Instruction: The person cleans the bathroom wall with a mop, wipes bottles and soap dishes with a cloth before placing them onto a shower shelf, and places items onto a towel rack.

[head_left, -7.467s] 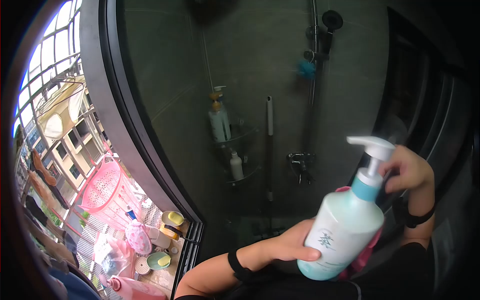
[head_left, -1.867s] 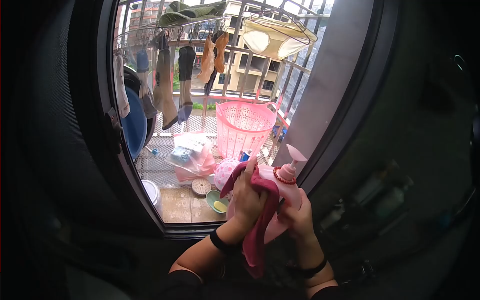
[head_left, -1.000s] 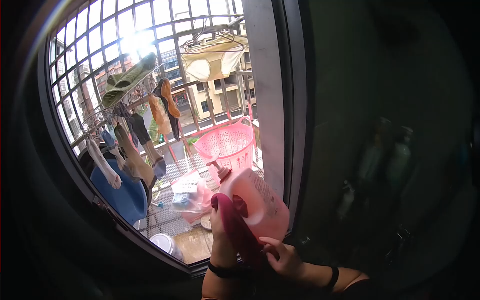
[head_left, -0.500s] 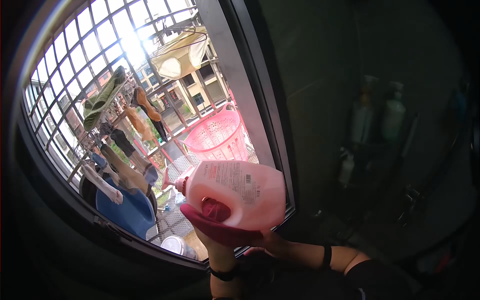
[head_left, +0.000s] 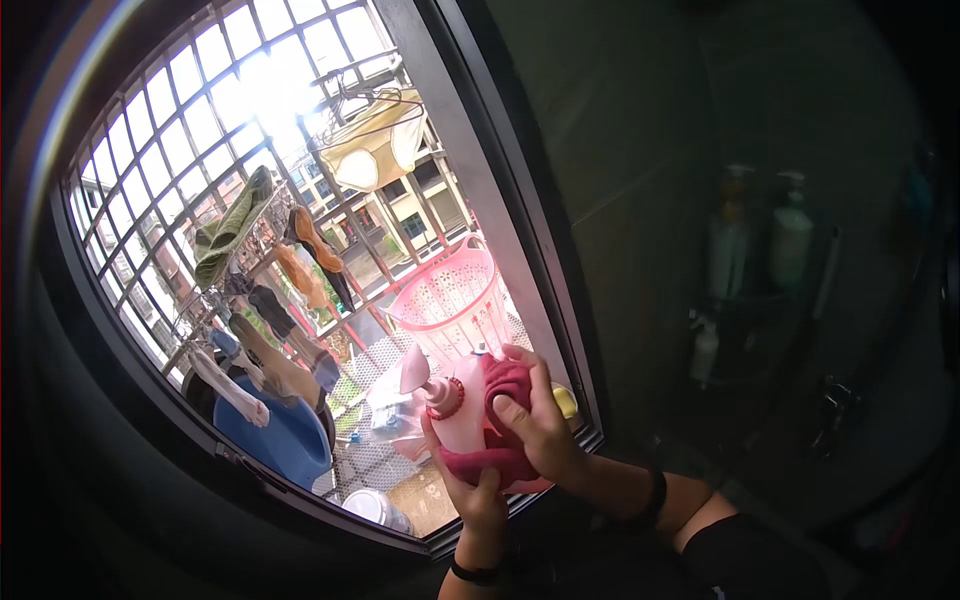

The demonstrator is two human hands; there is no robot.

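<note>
While I look down through the head camera, the right hand has its fingers bent over a bunched dark red cloth, with the thumb closing on it from the near side. I see this cloth pressed against the upper body of a pink pump bottle. The left hand clamps the bottle from its lower left: its fingers run up the side while its thumb lies on a lower fold of the cloth.

The bottle is tilted, its pump head toward the upper left, and a red beaded ring circles its neck. I have it just inside the near corner of the window frame; whether its base touches anything I cannot tell.

Just right of the cloth, a yellow soap shows by the frame's right edge. Beyond the bottle, a plastic bag lies on the mesh floor, and a pink basket stands toward its far edge. Nearer the frame's lower left edge I make out a white tub and a blue basin under hanging socks.
</note>
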